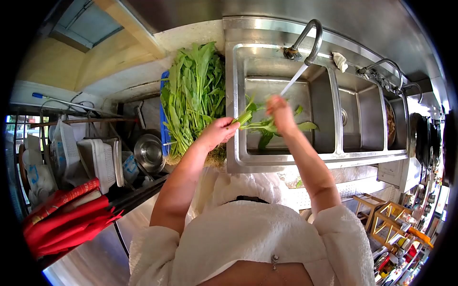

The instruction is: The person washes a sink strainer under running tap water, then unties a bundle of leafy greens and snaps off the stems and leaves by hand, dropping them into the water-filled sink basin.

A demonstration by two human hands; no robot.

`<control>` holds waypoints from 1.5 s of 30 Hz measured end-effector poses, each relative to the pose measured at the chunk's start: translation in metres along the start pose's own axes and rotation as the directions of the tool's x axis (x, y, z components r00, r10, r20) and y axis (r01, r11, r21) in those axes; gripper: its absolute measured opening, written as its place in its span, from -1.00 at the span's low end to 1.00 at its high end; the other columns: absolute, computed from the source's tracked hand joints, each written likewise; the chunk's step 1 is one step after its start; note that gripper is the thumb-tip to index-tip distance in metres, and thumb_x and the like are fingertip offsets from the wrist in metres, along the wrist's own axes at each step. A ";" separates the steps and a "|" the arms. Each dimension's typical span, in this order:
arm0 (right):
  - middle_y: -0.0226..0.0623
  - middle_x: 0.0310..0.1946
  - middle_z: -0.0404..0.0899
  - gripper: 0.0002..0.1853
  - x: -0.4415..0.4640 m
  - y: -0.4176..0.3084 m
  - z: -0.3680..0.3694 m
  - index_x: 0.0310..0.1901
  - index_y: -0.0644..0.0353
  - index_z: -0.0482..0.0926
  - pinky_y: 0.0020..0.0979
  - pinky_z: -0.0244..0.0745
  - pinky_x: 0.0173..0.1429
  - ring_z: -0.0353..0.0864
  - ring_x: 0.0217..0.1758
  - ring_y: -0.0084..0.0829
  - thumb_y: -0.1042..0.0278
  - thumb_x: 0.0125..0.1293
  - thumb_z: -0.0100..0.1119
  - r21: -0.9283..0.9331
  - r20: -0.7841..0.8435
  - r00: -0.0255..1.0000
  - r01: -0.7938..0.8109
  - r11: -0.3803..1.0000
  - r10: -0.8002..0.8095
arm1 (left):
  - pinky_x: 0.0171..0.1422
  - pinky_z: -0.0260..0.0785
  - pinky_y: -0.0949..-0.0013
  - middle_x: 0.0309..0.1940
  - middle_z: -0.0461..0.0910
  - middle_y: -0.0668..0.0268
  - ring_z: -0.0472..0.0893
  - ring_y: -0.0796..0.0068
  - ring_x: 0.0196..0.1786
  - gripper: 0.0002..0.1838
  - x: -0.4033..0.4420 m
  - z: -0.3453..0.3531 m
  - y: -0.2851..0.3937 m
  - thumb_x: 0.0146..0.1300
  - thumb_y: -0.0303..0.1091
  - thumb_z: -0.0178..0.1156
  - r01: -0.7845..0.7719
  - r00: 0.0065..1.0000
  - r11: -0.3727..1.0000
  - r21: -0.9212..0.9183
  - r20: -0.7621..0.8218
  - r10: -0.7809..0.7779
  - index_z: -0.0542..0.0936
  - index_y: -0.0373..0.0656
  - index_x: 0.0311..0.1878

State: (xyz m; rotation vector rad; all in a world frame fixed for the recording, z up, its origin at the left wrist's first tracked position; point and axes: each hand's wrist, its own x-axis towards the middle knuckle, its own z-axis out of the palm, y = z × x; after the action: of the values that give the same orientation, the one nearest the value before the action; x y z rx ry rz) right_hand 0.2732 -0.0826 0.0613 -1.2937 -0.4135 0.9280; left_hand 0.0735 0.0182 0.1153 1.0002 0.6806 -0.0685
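My left hand is closed around the stem ends of a small bunch of leafy greens at the left rim of the sink. The bunch's leaves reach over the first basin. Blurred by motion, my right hand is over the leaves, close to the running water; its fingers cannot be made out. The water falls from a curved faucet. A large heap of the same long-stemmed greens, with roots toward me, lies in a blue crate left of the sink.
Two more basins lie to the right, the middle one with a drain. A white cloth sits on the back ledge. Metal bowls, white plastic baskets and red bags crowd the left. Wooden stools stand lower right.
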 end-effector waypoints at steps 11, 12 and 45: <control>-0.29 -0.45 0.51 -0.85 -0.034 -0.022 0.029 -0.40 0.14 0.55 -0.24 0.34 -0.16 0.45 -0.24 -0.22 0.27 0.09 0.06 -0.748 0.481 0.832 0.554 0.365 -0.277 | -0.63 -0.08 0.62 -0.70 0.19 0.56 0.12 0.75 -0.69 -0.81 0.011 0.006 -0.003 0.22 -0.24 0.00 -0.007 0.998 1.000 -0.008 -0.067 0.006 0.44 -0.19 -0.33; -0.27 -0.48 0.50 -0.85 -0.039 -0.022 0.034 -0.43 0.12 0.56 -0.26 0.32 -0.14 0.45 -0.24 -0.21 0.26 0.09 0.06 -0.736 0.440 0.890 0.433 0.521 -0.118 | -0.61 -0.04 0.62 -0.68 0.21 0.56 0.15 0.74 -0.66 -0.83 0.015 0.009 -0.005 0.22 -0.27 0.00 -0.097 0.987 0.977 0.188 -0.108 0.118 0.41 -0.18 -0.34; -0.21 -0.42 0.55 -0.60 -0.047 0.151 0.235 -0.32 0.19 0.43 -0.21 0.42 -0.27 0.55 -0.32 -0.21 -0.01 0.00 0.11 -0.958 0.285 0.910 0.276 0.074 0.300 | -0.69 -0.01 0.55 -0.75 0.19 0.51 0.17 0.67 -0.75 -0.83 -0.131 -0.100 -0.148 0.03 -0.38 0.21 -0.565 0.392 0.758 -0.326 -0.914 -0.101 0.38 -0.11 -0.41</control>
State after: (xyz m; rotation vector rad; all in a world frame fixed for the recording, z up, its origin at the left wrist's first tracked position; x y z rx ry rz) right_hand 0.0217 0.0290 -0.0064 -2.3908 -1.6810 0.8945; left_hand -0.1325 -0.0173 0.0420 0.3925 1.4331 1.0315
